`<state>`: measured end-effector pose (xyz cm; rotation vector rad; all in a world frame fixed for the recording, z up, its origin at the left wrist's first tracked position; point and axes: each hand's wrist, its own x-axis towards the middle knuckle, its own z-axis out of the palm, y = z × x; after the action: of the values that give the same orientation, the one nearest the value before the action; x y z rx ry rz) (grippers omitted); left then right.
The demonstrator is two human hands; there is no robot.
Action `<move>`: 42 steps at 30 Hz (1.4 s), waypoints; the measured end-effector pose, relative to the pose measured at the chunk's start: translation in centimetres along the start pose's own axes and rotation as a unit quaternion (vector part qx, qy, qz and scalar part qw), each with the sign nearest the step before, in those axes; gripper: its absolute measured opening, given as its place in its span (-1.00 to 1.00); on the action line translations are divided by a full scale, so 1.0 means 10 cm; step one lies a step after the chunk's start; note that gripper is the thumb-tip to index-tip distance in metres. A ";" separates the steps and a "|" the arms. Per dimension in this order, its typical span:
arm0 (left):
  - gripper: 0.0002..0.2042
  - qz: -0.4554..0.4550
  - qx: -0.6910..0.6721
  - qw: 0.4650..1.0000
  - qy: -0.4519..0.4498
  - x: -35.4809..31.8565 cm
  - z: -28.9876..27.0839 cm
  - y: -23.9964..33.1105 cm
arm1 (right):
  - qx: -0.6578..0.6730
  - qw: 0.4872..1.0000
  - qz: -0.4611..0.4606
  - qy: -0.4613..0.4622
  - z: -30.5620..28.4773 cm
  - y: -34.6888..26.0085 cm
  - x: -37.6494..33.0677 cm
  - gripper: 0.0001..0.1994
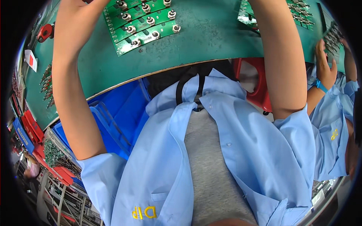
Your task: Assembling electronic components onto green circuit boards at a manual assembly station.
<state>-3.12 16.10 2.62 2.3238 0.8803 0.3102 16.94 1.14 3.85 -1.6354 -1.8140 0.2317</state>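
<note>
Here, both forearms rise from the lower edge across the green worktop (211, 37), and both of the person's hands pass beyond the top edge of the view, so whether they are open or closed cannot be told. A green circuit-board panel (145, 22) studded with round metal connectors lies on the worktop just beside the left forearm. Farther right, a co-worker's hand (325, 66) with a blue wristband rests near other boards (301, 15).
</note>
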 end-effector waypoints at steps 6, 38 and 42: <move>-0.90 0.058 -0.016 0.994 0.096 -0.13 -0.08 -0.05 | 0.042 0.999 -0.004 0.012 0.10 -0.07 -0.05 -0.81; -0.69 0.165 -0.175 0.971 0.002 0.13 0.08 0.33 | 0.307 0.944 0.090 0.085 0.79 -1.20 -1.59 -0.77; -0.78 0.144 -0.102 0.972 0.153 -0.39 -0.07 0.21 | 0.324 0.938 0.058 0.110 0.57 -1.07 -1.57 -0.78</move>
<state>-5.27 12.61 4.54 2.2394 0.6105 0.8603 4.66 -13.88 -0.22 -1.2315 -1.2805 0.6040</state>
